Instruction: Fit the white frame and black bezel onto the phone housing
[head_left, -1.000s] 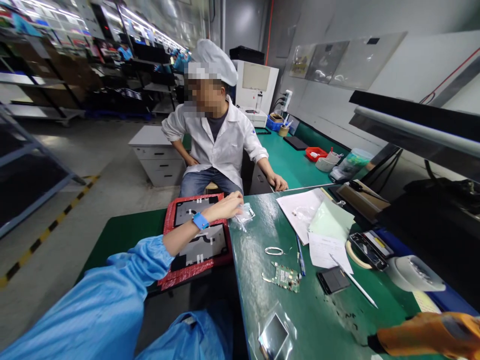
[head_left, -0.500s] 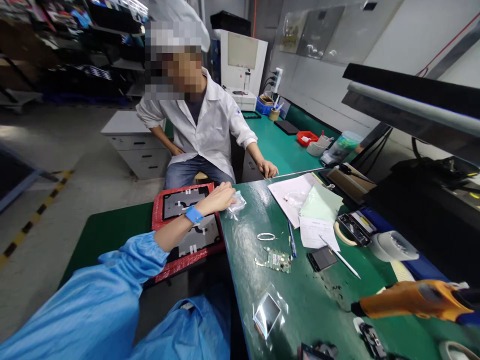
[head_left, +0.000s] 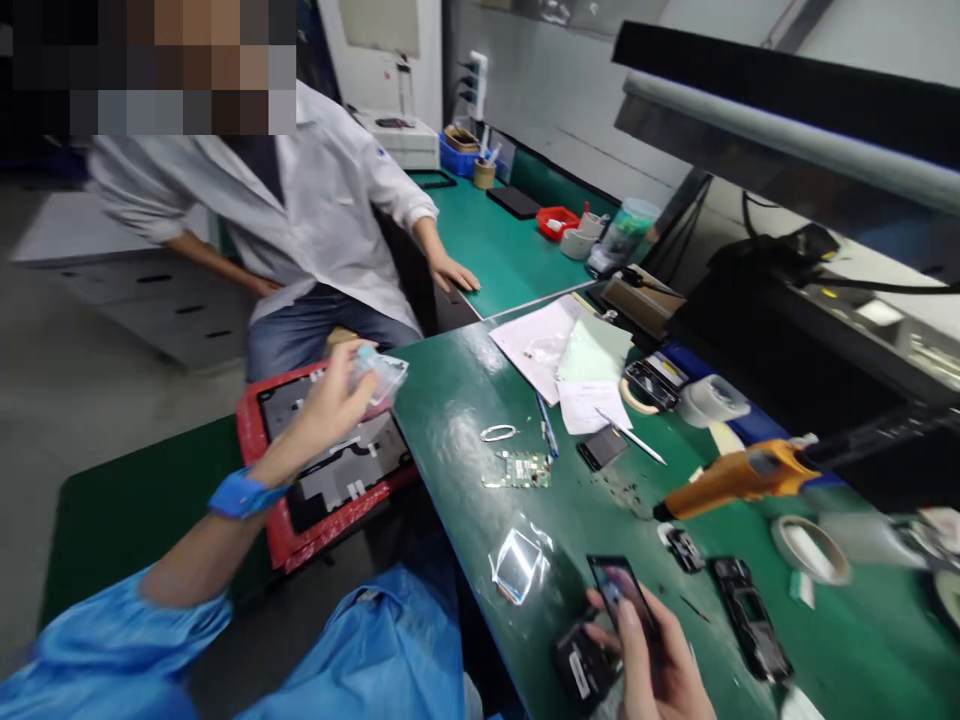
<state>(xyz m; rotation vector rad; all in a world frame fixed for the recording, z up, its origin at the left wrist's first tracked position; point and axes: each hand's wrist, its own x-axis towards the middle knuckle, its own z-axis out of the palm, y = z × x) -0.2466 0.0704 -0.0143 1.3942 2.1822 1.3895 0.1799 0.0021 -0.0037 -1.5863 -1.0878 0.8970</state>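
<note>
Holding clear plastic bag (head_left: 382,372) pinched in left hand (head_left: 334,400), raised over red tray (head_left: 255,440) beside bench (head_left: 450,400) | right hand (head_left: 652,660) closed round dark phone (head_left: 619,590) at near bench edge | both hands full; one needs freeing first, I'd judge.

Bag lifted, second hand appears

The left hand (head_left: 330,405) now holds the small clear plastic bag (head_left: 384,372) raised off the edge of the glossy green table (head_left: 450,400), above the red-rimmed tray (head_left: 255,440); a moment ago it rested there. The right hand (head_left: 656,670) comes into sight below, gripping a thin black phone panel (head_left: 621,590).
</note>
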